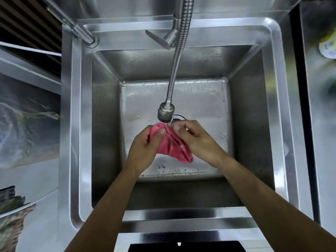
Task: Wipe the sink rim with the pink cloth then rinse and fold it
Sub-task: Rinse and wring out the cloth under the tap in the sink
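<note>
The pink cloth (172, 145) is bunched up in the middle of the steel sink, just under the spray head (165, 112) of the flexible tap hose. My left hand (145, 146) grips its left side, thumb on top. On the right side, my right hand (196, 139) pinches the cloth's upper edge with bent fingers. A loose corner of the cloth hangs down toward the sink floor. The sink rim (76, 124) runs around the basin, shiny and bare. Whether water is running I cannot tell.
The tap lever (160, 40) sits at the back of the sink, with a second steel pipe (80, 31) at the back left corner. The drain (179, 117) lies behind the hands. A yellow-white bottle (328, 46) stands on the counter at the right.
</note>
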Demonstrator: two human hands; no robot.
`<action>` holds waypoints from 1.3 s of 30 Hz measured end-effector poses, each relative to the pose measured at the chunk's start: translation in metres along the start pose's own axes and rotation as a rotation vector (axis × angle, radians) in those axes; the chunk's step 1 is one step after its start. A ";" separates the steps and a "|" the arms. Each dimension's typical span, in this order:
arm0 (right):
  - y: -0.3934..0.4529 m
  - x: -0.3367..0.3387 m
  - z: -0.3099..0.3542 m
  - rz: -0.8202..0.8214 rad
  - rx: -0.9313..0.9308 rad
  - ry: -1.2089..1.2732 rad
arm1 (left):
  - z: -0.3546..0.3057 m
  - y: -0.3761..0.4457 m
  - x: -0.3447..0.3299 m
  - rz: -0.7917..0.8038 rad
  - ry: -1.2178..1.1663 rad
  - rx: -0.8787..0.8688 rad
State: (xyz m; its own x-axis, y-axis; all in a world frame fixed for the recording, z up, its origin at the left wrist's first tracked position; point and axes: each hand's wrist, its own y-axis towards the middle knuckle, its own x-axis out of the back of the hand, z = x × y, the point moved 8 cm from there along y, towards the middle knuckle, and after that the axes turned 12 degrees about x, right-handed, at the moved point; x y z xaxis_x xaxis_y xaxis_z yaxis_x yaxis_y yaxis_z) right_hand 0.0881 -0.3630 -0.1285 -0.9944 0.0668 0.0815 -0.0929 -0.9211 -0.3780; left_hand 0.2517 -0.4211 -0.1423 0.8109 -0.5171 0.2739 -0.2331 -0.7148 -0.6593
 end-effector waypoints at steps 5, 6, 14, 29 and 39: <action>-0.004 -0.019 -0.038 0.014 -0.119 -0.015 | 0.031 0.018 -0.008 0.059 -0.110 0.216; -0.001 -0.018 -0.041 -0.034 -0.067 -0.160 | 0.035 0.019 -0.013 0.095 -0.132 0.272; 0.019 -0.034 -0.057 -0.169 -0.063 -0.591 | 0.025 0.056 -0.032 -0.110 0.100 0.257; 0.059 -0.029 -0.055 -0.071 0.031 -0.586 | 0.027 0.076 -0.024 -0.192 0.172 0.124; 0.051 -0.032 -0.057 0.012 0.074 -0.661 | 0.029 0.066 -0.034 -0.199 0.260 0.063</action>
State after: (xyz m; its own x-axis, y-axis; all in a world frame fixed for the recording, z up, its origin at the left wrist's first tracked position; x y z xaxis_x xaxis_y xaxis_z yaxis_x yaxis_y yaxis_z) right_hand 0.1120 -0.3900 -0.2025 -0.7530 -0.1709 0.6354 -0.0554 -0.9458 -0.3201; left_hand 0.2241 -0.4375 -0.2155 0.6714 -0.4785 0.5659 -0.0431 -0.7875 -0.6148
